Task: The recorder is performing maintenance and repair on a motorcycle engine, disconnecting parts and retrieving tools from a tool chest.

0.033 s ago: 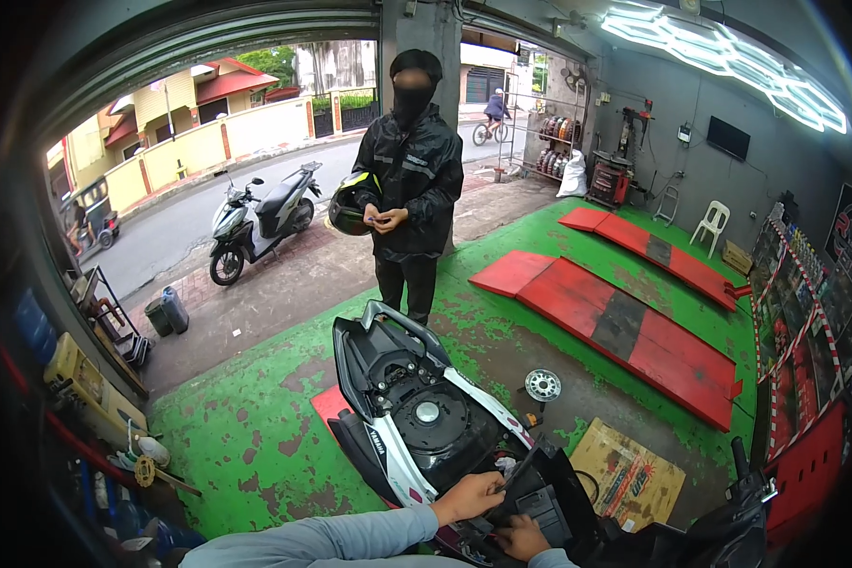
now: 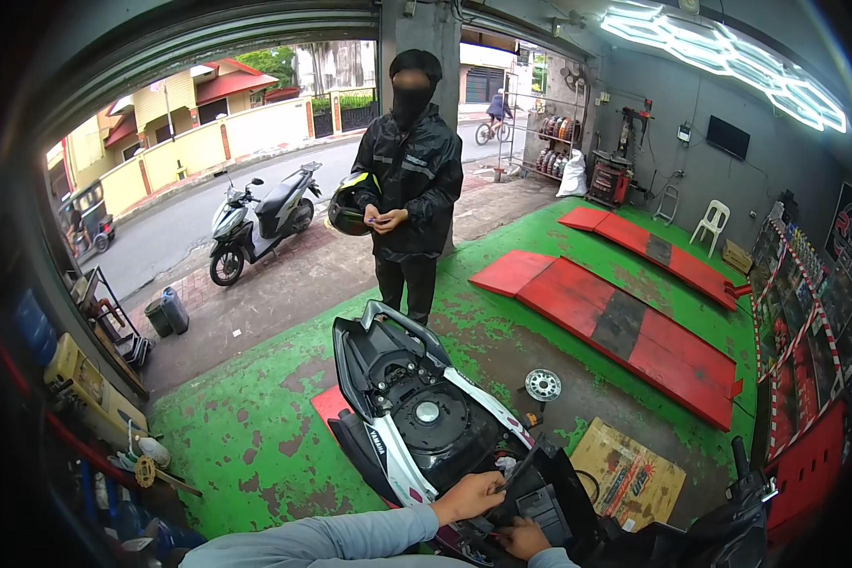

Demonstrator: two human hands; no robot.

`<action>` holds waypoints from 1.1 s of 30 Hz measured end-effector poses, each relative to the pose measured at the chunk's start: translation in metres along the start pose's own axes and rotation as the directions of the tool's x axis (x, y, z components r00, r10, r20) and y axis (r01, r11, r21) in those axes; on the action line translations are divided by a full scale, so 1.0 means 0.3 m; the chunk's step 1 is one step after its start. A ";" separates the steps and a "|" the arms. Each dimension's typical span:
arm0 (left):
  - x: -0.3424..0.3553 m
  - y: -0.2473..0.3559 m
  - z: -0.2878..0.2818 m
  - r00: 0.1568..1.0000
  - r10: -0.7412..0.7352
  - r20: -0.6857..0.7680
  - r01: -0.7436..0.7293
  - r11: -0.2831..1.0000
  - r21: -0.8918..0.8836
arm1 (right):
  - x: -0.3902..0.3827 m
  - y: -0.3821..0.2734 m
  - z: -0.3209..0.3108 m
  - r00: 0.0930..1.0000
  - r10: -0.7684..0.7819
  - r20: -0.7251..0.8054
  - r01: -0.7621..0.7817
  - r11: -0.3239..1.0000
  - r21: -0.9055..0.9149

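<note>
A scooter with its seat off [image 2: 459,388] stands before me, its white and black body panels and open seat compartment showing. At its front end my left hand [image 2: 471,497] is closed, fingertips pinching the edge of a dark plastic piece [image 2: 525,470]. Just right of it and lower, my right hand [image 2: 523,538] reaches into the scooter's body beside a black box-like part [image 2: 542,511]. Its fingers are curled in, and whatever they hold is hidden. A crumpled white bit [image 2: 506,464] lies close to the left hand.
Beyond the scooter stands a person [image 2: 410,180] in a dark jacket, a helmet [image 2: 350,204] hanging at one arm. On the green floor lie a metal disc [image 2: 542,385], flattened cardboard [image 2: 625,473] and red ramps [image 2: 615,327]. Another scooter [image 2: 265,222] is parked outside.
My hands and the scooter hold still. Out on the street the cyclist and the three-wheeler have shifted very slightly.
</note>
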State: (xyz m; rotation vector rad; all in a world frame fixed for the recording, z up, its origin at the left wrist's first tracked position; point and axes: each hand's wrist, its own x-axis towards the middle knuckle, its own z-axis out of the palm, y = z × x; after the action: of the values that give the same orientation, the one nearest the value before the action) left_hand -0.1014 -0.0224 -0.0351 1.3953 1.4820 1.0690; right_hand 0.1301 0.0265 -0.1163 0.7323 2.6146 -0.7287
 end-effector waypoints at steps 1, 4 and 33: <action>0.004 0.010 0.010 1.000 0.011 0.016 -0.011 1.000 -0.002 | 0.000 0.029 0.040 1.000 0.012 -0.005 -0.012 1.000 0.004; 0.014 0.032 0.028 0.999 0.026 0.043 -0.025 1.000 -0.006 | 0.029 0.101 0.137 0.983 0.177 0.057 -0.185 0.895 0.406; -0.019 0.075 0.050 0.997 0.058 -0.042 -0.055 0.997 0.057 | 0.196 0.118 0.200 0.807 0.271 0.525 -0.584 0.241 0.775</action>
State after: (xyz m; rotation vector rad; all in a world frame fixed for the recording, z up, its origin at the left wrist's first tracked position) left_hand -0.0800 -0.0267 -0.0181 1.4685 1.5219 1.1074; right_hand 0.1121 0.0422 -0.2044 1.4257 1.3389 -1.9551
